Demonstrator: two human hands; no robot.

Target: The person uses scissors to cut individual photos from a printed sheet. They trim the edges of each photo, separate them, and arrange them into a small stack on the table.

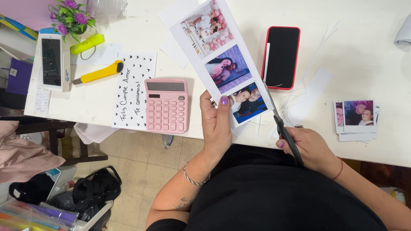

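head view. the left hand is closed on the near end of a long white paper strip printed with three colour photos, thumb on top beside the lowest photo. the strip's long axis runs away from the body and slightly leftward, over the white table. the right hand grips black-handled metal scissors, fingers closed through the loops; the blades point away along the strip's right edge, tips level with the lowest photo. the right hand lies to the right of the strip, nearer the body. right of the strip: a red-cased dark phone. left of the strip: a pink calculator. far right of it: a small stack of trimmed photos.
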